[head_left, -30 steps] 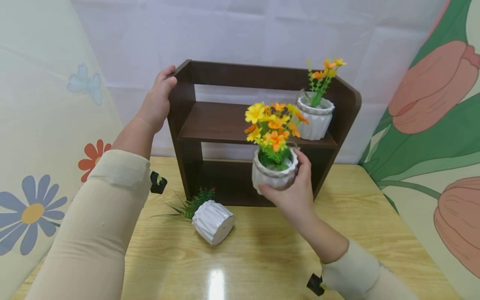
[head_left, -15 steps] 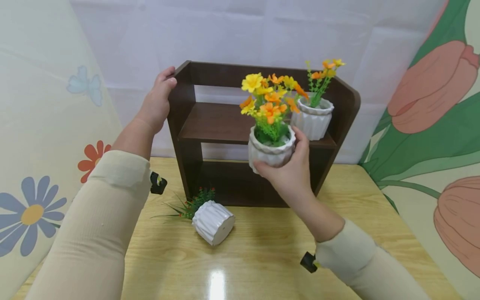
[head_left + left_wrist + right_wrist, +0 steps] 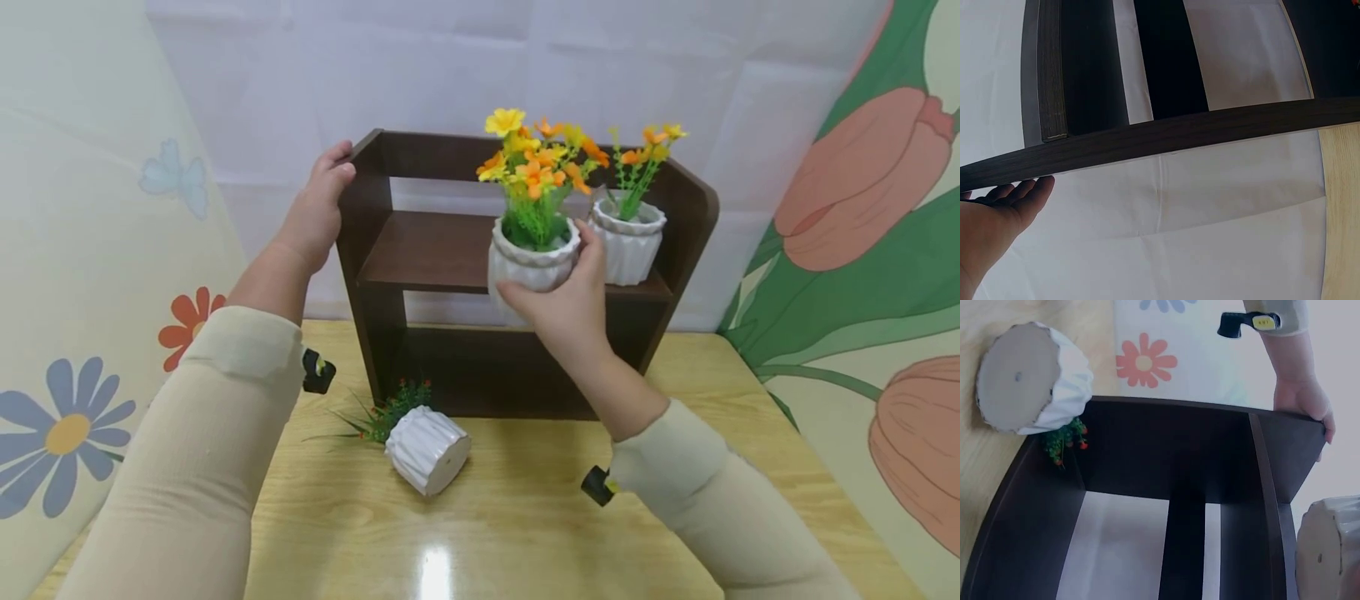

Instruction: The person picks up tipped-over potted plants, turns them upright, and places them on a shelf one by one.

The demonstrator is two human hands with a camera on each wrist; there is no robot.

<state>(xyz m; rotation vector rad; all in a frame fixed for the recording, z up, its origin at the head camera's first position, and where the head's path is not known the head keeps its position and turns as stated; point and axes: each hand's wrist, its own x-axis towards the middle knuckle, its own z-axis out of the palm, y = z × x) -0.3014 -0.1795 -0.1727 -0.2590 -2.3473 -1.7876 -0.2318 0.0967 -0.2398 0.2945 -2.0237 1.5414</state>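
Note:
My right hand [image 3: 572,310] grips a white ribbed flowerpot [image 3: 528,265] with yellow and orange artificial flowers, thumb on the near side. In the head view it overlaps the upper board of a dark brown two-tier shelf [image 3: 431,250]. The right wrist view shows this pot's underside at the lower right. My left hand [image 3: 313,212] rests against the shelf's left side panel near its top, fingers fairly straight along the outer face in the left wrist view. A second flowerpot [image 3: 630,242] with orange-yellow flowers stands upright at the right of the upper board.
On the wooden table [image 3: 360,533], a third white pot [image 3: 429,450] lies tipped over before the shelf's lower left, its green plant with red berries [image 3: 397,408] pointing toward the shelf. Behind hangs white cloth [image 3: 450,67]; floral-printed panels [image 3: 847,275] flank the table.
My right hand has raised the held flowerpot from in front of the lower tier to the upper board's height, drifting slightly left. The left hand keeps its place on the side panel.

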